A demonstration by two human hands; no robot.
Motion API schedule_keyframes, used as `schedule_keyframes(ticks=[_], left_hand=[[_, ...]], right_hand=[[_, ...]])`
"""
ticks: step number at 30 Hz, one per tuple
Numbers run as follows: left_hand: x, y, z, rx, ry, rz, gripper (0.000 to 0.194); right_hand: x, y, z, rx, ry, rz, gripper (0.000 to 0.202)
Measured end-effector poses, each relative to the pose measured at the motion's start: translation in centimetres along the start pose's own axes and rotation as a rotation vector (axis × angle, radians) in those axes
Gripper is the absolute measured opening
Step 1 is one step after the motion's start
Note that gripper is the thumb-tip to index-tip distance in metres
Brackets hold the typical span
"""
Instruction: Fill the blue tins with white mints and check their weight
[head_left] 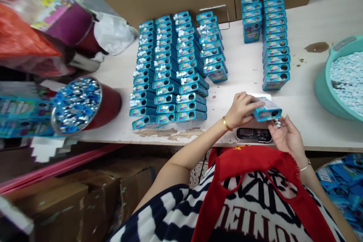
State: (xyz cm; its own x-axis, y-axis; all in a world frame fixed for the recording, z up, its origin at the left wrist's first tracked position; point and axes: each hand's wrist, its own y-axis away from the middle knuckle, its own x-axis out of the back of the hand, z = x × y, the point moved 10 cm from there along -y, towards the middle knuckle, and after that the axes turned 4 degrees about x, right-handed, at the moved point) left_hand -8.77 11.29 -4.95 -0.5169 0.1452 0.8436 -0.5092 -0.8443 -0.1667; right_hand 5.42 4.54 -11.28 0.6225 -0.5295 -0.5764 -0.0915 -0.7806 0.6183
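My left hand (243, 109) is wrapped round a small blue candy box (266, 111), tipped so that its end with the dark round hole points down to the right. Just below that end, my right hand (286, 134) is palm up with its fingers stretched, and a few white candies (277, 123) lie on its fingers. Beneath the hands is a digital scale (254, 135) with a dark display panel; its white plate is mostly covered by the box and my left hand.
Rows of blue boxes (167, 98), many topped with white candies, stand left of centre. More boxes (276, 79) stand at the back right. A turquoise tub (321, 87) of white candies is on the right. A red bucket (109, 100) of blue-silver wrapped pieces stands left.
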Motion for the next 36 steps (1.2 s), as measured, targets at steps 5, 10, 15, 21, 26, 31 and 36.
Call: schedule_keyframes(ticks=[5,10,15,21,26,31,36], left_hand=[[1.4,0.8,3.0,-0.117,-0.174,0.062,0.032],[0.8,1.7,1.5,-0.114,-0.176,0.08,0.029],[0.3,2.9,-0.6,-0.027,-0.23,0.109,0.025],[0.1,3.7,-0.8,-0.052,-0.318,0.183,0.021],[1.1,3.0,-0.7,0.021,-0.329,0.283,0.022],[1.9,2.0,-0.6,0.112,-0.067,0.302,0.031],[0.6,1.5,-2.3,0.222,0.152,0.225,0.036]], right_hand=[[-2.9,-0.7,0.0,-0.023,-0.117,-0.024,0.024],[-3.9,-0.9,1.6,-0.154,-0.189,0.054,0.023],[-4.4,-1.2,2.7,-0.222,-0.22,0.018,0.02],[-4.6,-1.5,2.4,-0.184,-0.221,-0.022,0.015],[-4.1,-1.7,2.1,-0.158,-0.245,0.039,0.019],[-2.1,-2.0,0.3,-0.05,-0.245,0.081,0.018],[0.5,-1.8,-1.2,-0.011,-0.208,0.076,0.017]])
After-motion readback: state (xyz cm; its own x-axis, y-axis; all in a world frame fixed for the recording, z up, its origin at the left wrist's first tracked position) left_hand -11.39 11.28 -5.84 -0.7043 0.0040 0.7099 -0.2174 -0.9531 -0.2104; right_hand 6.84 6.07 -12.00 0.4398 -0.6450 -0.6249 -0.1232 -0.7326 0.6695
